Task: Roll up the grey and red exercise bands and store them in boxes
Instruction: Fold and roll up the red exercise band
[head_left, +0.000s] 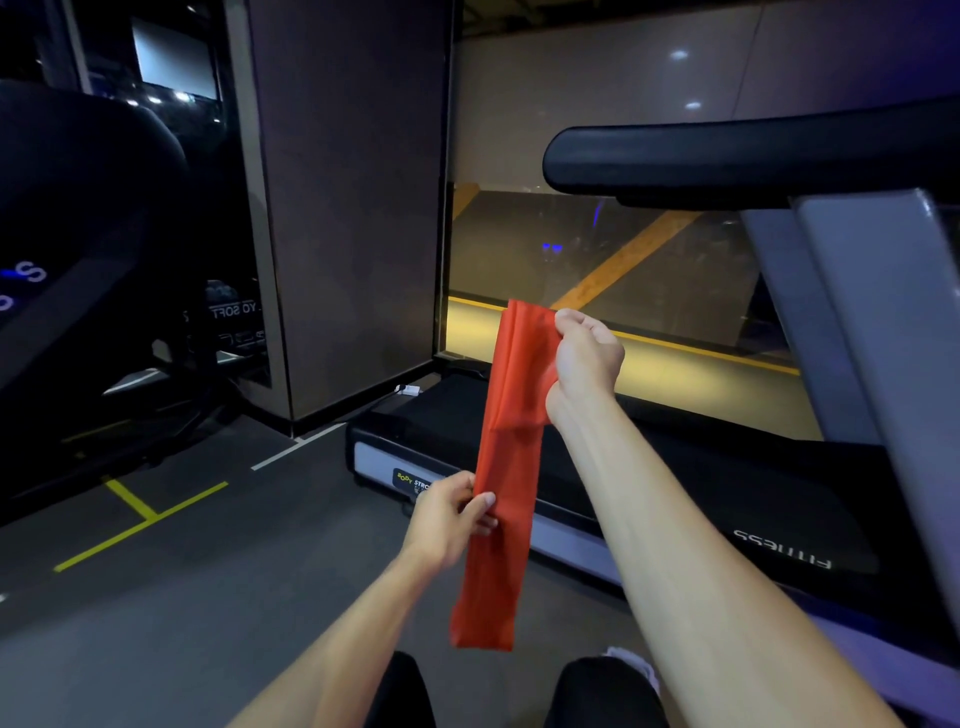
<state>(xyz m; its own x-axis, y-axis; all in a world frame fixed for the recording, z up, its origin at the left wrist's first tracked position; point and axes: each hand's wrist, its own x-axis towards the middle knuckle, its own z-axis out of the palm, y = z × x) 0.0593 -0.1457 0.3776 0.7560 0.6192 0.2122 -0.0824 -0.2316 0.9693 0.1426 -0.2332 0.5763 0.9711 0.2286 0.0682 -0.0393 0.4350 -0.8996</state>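
A red exercise band (506, 467) hangs folded lengthwise in front of me, from about chest height down to just above my knees. My right hand (584, 358) grips its top end, fingers curled round the folded fabric. Lower down, my left hand (452, 514) pinches the band's left edge between thumb and fingers at about mid-length. The bottom end dangles free. No grey band and no box is in view.
A treadmill (675, 493) with a black belt lies on the floor right ahead, its handrail (727, 156) and grey upright (872, 338) on the right. Another dark machine (78, 234) stands at the left. The grey floor (208, 571) has yellow tape lines. A glass wall is behind.
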